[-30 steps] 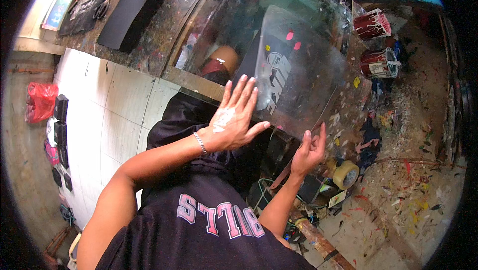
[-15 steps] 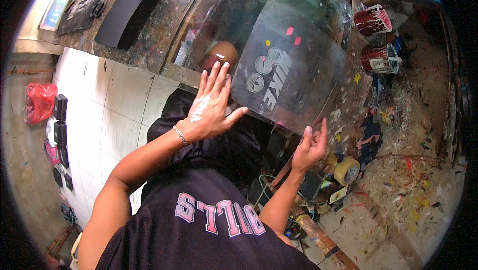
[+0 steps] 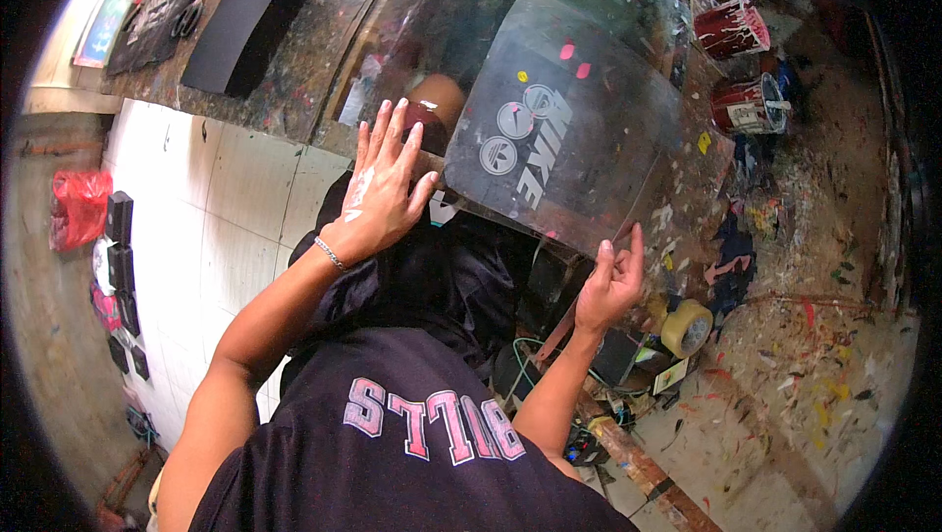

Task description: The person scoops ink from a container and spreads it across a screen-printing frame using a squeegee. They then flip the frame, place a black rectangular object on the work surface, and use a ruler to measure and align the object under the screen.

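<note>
A dark, see-through sheet (image 3: 589, 139) with pale printed logos and lettering lies on a glass-topped table (image 3: 432, 26). My left hand (image 3: 383, 188) is open, its fingers stretched out, just left of the sheet by the table's near edge. It holds nothing; white marks show on its back and a chain bracelet is on the wrist. At the sheet's near right corner, my right hand (image 3: 610, 287) pinches the edge between thumb and fingers. Small pink stickers (image 3: 568, 51) and a yellow one (image 3: 522, 77) show on or under the sheet near the logos.
Two paint-streaked buckets (image 3: 731, 29) stand to the right. A roll of tape (image 3: 686, 328) sits near my right hand. On the left bench lie a black curved panel (image 3: 247, 26) and scissors (image 3: 188, 19). A red plastic bag (image 3: 81, 208) is at far left, past the tiled floor (image 3: 231, 198).
My left hand has moved left, away from the sheet's near left corner. My right hand stays at the near right corner. The whole view has shifted slightly.
</note>
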`<action>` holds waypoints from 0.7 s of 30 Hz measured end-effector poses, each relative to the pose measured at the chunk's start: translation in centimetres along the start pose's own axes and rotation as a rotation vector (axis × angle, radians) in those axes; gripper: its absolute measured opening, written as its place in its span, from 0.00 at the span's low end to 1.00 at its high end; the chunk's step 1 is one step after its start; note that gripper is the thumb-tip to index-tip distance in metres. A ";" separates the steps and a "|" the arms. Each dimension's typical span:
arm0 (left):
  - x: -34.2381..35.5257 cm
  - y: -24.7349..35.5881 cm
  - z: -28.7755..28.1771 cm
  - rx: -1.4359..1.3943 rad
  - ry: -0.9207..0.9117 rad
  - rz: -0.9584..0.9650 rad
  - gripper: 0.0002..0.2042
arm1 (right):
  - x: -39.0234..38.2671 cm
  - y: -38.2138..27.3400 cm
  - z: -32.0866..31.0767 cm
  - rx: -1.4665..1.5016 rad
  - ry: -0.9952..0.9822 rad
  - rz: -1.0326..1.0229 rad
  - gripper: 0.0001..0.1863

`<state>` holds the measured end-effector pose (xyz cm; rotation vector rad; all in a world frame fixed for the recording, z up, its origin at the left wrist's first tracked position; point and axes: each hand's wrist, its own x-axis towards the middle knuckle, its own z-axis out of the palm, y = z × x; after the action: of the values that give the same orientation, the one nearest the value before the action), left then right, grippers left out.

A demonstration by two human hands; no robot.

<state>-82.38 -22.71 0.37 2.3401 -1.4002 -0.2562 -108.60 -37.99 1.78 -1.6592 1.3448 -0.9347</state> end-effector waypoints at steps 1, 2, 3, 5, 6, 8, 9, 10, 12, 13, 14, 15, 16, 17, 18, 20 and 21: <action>0.0 0.0 0.0 -0.007 0.000 -0.002 0.32 | 0.0 -0.1 0.0 -0.013 0.000 0.000 0.26; 0.0 -0.1 0.0 -0.007 0.005 0.003 0.31 | -0.1 -0.1 0.0 -0.026 0.001 0.000 0.26; 0.1 -0.2 0.0 -0.006 0.009 0.006 0.30 | -0.1 -0.1 0.0 -0.026 0.004 -0.004 0.26; 0.2 -0.3 0.1 -0.001 0.017 0.011 0.29 | -0.2 -0.1 0.1 -0.027 0.010 -0.011 0.26; 0.2 -0.4 0.2 0.005 0.020 0.013 0.29 | -0.2 -0.2 0.1 -0.035 0.007 -0.004 0.26; 0.1 -0.4 0.3 0.009 0.023 0.014 0.28 | -0.3 -0.5 0.2 -0.052 0.003 0.010 0.26; 0.1 -0.5 0.3 0.007 0.025 0.016 0.28 | -0.2 -0.4 0.2 -0.065 0.004 -0.006 0.26; 0.0 -0.5 0.3 0.004 0.027 0.017 0.27 | -0.2 -0.1 0.3 -0.078 0.005 -0.022 0.26; 0.0 -0.6 0.3 0.009 0.033 0.015 0.27 | -0.2 0.0 0.5 -0.080 0.006 -0.033 0.26; 0.0 -0.7 0.3 0.011 0.036 0.015 0.27 | -0.2 -0.3 0.6 -0.070 0.006 -0.028 0.27; 0.0 -0.9 0.4 0.009 0.045 0.019 0.27 | -0.3 -0.6 0.6 -0.059 0.005 -0.024 0.27; 0.0 -1.1 0.4 0.009 0.055 0.022 0.27 | -0.3 -0.8 0.7 -0.072 -0.002 -0.021 0.27; 0.0 -1.4 0.5 0.008 0.064 0.024 0.27 | -0.3 -1.1 0.7 -0.085 -0.010 -0.018 0.27; 0.0 -1.6 0.6 0.017 0.075 0.025 0.26 | -0.4 -1.3 0.8 -0.098 -0.018 -0.015 0.27; 0.1 -1.7 0.7 0.022 0.083 0.030 0.26 | -0.4 -1.5 0.9 -0.067 -0.029 -0.010 0.28; 0.2 -1.9 0.7 0.028 0.097 0.036 0.26 | -0.6 -1.9 1.3 -0.003 -0.052 0.000 0.28; 0.1 -2.1 0.7 0.029 0.100 0.035 0.26 | -0.7 -2.2 1.6 0.006 -0.056 -0.007 0.28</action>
<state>-80.91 -22.13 -1.19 2.3152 -1.4046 -0.1086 -106.45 -36.82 3.03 -1.6746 1.2987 -0.8894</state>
